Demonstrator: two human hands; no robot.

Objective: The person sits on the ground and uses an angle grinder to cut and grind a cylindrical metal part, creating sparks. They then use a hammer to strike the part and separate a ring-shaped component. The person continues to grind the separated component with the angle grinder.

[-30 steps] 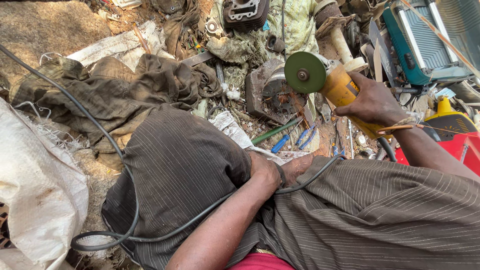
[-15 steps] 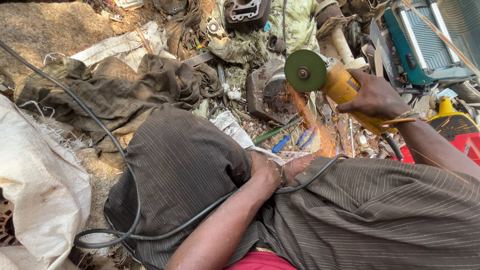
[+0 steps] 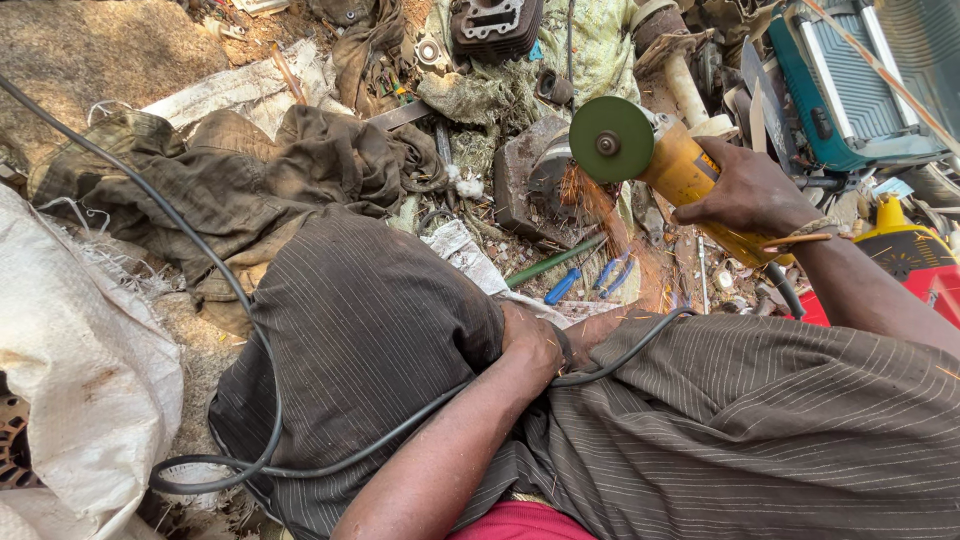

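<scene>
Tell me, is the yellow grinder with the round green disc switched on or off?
On. Orange sparks spray down from the green disc of the yellow grinder in the right hand.

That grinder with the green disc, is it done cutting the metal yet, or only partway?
Partway, it seems. Already done: the right hand has the grinder running against the metal block. In hand: sparks fly from under the disc, so grinding is on. The left hand rests on the knee by the cable. Left: the block looks whole; no finished cut shows.
</scene>
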